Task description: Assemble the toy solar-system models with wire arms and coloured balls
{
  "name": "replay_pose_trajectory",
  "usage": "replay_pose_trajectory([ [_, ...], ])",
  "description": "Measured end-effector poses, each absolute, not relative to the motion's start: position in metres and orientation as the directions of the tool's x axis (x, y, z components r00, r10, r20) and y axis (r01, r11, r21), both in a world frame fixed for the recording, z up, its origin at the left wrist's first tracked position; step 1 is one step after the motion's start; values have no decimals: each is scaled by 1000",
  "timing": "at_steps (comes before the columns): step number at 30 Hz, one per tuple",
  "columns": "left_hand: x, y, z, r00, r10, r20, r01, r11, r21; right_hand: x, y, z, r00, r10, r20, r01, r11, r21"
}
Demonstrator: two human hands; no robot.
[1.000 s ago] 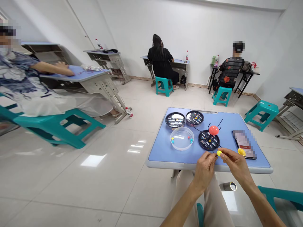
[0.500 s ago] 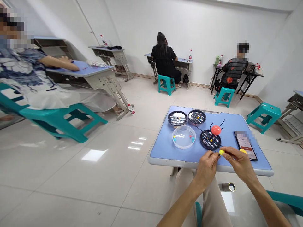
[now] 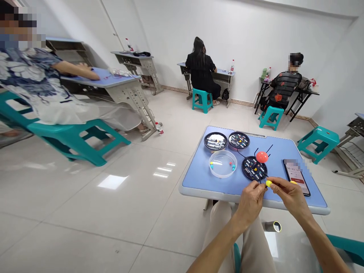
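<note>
Near the front edge of the blue table, my right hand point(image 3: 288, 193) pinches a small yellow ball point(image 3: 269, 183) between thumb and fingertips. Just left of it, my left hand point(image 3: 252, 198) is closed with its fingertips on the end of a thin black rod that runs toward the round black base point(image 3: 254, 168). Several black rods spread from this base. A red ball point(image 3: 262, 157) sits above the base among the rods. The yellow ball is close to the left fingertips; whether it touches the rod I cannot tell.
A clear round dish point(image 3: 223, 164) holds a few small coloured beads. Behind it stand two round black trays, one point(image 3: 215, 141) left and one point(image 3: 239, 140) right. A phone point(image 3: 296, 177) showing a timer lies at the right. Other people sit at desks beyond.
The view has shifted slightly. Both hands stay together near the table's front edge, the right still pinching the yellow ball, the left still at the rod.
</note>
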State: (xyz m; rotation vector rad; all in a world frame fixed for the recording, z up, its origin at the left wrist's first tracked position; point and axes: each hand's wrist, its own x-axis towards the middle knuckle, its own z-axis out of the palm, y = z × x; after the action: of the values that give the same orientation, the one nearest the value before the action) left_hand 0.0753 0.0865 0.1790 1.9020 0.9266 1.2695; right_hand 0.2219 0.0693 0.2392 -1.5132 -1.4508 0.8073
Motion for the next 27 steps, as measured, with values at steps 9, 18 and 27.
replay_pose_trajectory([
  [9,73,86,180,275,841,466,175,-521,836,222,66,248,-165,914,370,686,376,-623],
  [18,77,90,170,219,819,530,125,-563,817,220,65,259,-440,839,320,766,537,-354],
  [27,81,95,162,154,808,569,140,-588,796,215,70,258,-552,761,341,781,615,-108],
])
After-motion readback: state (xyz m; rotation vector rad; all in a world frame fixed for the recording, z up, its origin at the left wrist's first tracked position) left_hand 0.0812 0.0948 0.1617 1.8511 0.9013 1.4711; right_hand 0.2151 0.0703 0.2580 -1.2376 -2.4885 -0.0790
